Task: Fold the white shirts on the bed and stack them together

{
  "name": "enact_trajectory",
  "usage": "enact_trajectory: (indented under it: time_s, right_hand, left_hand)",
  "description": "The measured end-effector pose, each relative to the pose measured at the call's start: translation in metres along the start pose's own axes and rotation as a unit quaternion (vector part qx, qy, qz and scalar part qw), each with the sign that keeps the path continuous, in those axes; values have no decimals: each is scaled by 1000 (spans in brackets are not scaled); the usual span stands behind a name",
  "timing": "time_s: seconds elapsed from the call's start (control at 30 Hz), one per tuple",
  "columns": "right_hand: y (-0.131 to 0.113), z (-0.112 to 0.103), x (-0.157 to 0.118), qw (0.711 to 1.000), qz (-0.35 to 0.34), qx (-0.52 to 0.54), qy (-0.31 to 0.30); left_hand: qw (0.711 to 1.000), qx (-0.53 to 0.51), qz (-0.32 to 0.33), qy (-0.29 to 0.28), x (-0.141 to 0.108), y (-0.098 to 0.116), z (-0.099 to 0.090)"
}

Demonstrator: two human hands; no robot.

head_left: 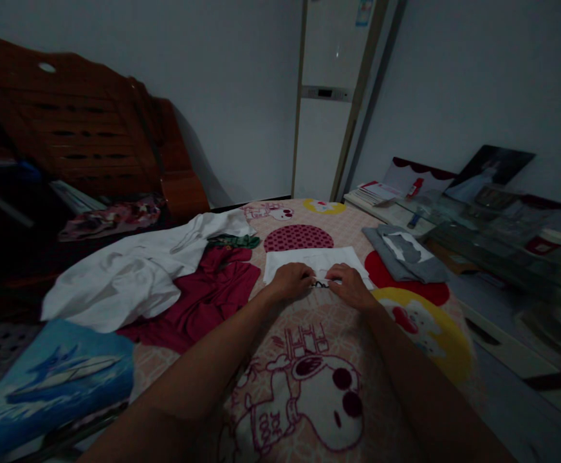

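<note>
A white cloth garment (pixel 316 257) lies folded flat into a rough rectangle on the patterned table cover (pixel 280 334). Its near edge, where a bit of black print shows, is between my hands. My left hand (pixel 293 281) has its fingers curled closed on the near left part of that edge. My right hand (pixel 350 285) pinches the same edge a short way to the right. The fingertips of both hands are partly hidden in the dim light.
Left of my hands lie a crumpled white cloth (pixel 130 276) and a dark red garment (pixel 208 296). A folded grey garment (pixel 406 254) rests at the right. Beyond are a wooden bench (pixel 87 128), a glass-topped cabinet (pixel 493 231) and a tall white appliance (pixel 326 141). A blue whale-print cloth (pixel 63 379) is near left.
</note>
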State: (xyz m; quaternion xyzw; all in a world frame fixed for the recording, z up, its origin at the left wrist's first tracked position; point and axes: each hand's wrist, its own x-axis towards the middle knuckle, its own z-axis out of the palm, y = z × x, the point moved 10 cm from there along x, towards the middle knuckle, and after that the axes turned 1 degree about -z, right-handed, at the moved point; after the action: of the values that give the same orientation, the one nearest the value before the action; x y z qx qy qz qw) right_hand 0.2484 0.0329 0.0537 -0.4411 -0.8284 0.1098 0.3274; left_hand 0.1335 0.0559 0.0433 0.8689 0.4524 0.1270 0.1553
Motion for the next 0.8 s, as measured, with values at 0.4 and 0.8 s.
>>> enact_trajectory:
  time_s: [0.4,0.8]
  right_hand:
    - [-3,-3,1,1000,8,-8,2]
    - [-7,-1,-1,1000,2,-5,-19]
  left_hand:
    - [998,-62,4,-21,2,-5,3]
    - [1000,-4,8,-8,-3,7,5]
